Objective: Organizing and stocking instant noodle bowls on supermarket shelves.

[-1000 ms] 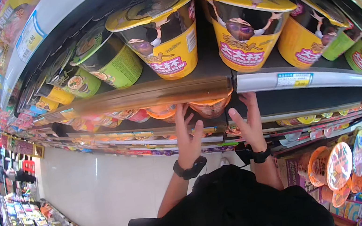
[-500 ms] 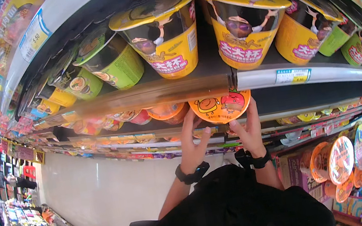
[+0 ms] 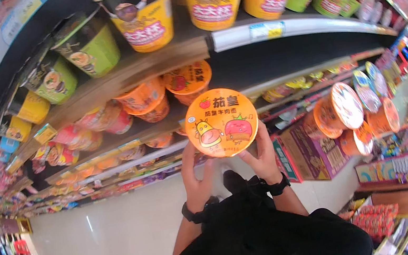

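Orange noodle cup (image 3: 222,123) out in front of shelf (image 3: 304,53), cartoon lid (image 3: 219,106) facing up. Left hand (image 3: 196,174) curved round cup's left side, right hand (image 3: 263,159) round right side, cup gripped between them. Second orange cup (image 3: 189,83) on shelf, farther off, slightly left; yellow cups (image 3: 146,30) one level up.

Tub (image 3: 221,123) between both hands (image 3: 196,182), before shelves (image 3: 288,55)

Yellow cups (image 3: 145,24) and green cups (image 3: 87,50) on an upper shelf (image 3: 116,77), a purple-brown carton (image 3: 314,148) at right
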`<state>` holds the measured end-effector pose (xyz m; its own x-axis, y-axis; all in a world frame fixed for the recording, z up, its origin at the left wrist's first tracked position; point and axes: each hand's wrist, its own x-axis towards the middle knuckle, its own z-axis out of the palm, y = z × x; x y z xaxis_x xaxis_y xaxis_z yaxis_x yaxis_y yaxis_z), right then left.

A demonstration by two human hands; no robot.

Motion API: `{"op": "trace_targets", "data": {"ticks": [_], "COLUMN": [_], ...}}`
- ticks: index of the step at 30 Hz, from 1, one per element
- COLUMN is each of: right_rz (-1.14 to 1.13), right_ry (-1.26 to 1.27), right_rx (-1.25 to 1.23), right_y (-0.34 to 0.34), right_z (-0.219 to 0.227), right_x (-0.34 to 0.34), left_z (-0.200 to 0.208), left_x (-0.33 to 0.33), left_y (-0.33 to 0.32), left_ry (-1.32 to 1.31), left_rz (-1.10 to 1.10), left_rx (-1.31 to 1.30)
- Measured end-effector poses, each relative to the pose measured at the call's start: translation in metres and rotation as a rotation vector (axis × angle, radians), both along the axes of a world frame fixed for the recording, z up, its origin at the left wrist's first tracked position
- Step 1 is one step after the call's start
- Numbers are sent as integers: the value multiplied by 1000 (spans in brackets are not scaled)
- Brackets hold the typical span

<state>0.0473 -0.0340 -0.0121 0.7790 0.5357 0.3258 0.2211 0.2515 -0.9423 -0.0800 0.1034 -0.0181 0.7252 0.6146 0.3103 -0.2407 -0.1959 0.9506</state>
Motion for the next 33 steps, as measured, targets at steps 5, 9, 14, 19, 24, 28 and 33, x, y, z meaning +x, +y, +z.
{"op": "trace_targets", "data": {"ticks": [5,9,14,19,24,28,33], "right_rz": [-80,-165,-169,-170,-168,-177,-332], "right_ry": [-60,-20,-4,-121,-93,-76,-163], "right_rx": [-122,-131,-119,-99,29,77,14], "right_y": [-53,-89,-123,-163,-213,-275,-347], "right_z": [3,9,17,32,37,32,22], "right_x": [-36,-61,-67,-49,-25,5,38], "left_z": [-16,-19,-20,-13,-3,0,2], "left_x": [-17,-25,-23,-4,33,62,102], "left_y": [-30,-56,-86,-118,-172,-223,-283], "left_ry": [-26,-58,-104,-175,-272,-167,-156], "left_rz": [-67,-97,-93,-80,-38,-175,-393], "left_rx": [57,57,27,-30,96,-135,-36]}}
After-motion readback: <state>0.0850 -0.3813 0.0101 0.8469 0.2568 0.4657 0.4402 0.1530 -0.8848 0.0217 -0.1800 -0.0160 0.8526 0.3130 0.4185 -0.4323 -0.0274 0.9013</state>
